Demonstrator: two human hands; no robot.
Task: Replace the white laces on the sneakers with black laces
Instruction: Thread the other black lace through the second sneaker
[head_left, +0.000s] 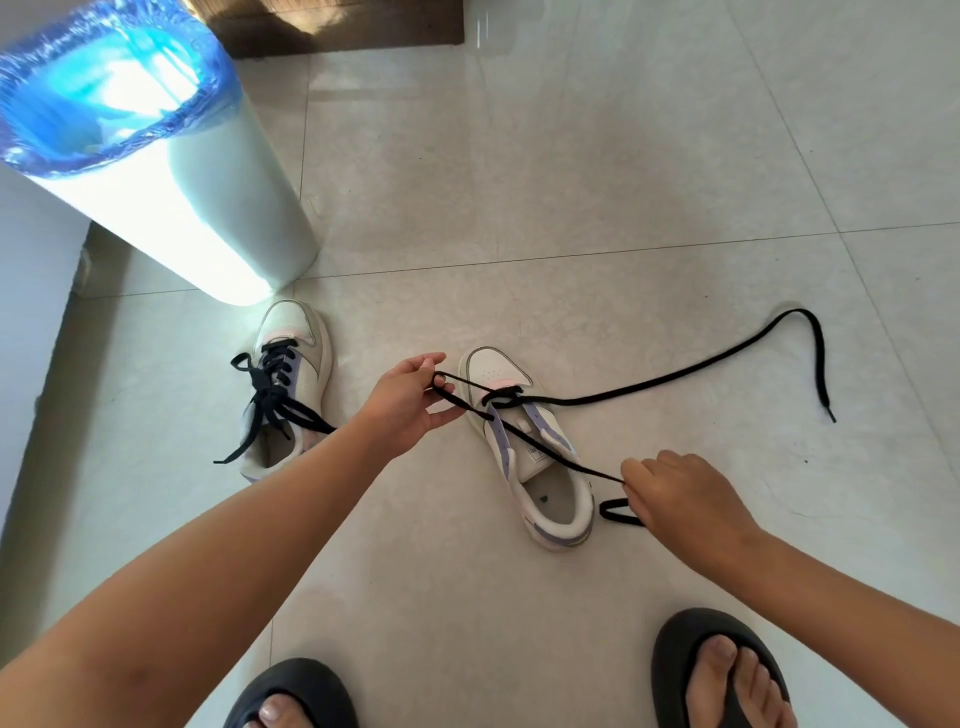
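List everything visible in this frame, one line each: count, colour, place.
laced sneaker: one, white with black lace, left, beside the bin
unlaced sneaker: one, white and lilac, centre floor
black lace: one, through the front eyelets, one end trailing right
bin: one, white with blue liner, upper left
floor: pale tiles
sandals: two, black, bottom edge
left hand: pinches the lace near the toe
right hand: grips the lace by the heel

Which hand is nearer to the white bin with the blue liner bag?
Left. The left hand pinches the black lace between the two sneakers, below and right of the white bin with the blue liner bag. The right hand is farther right.
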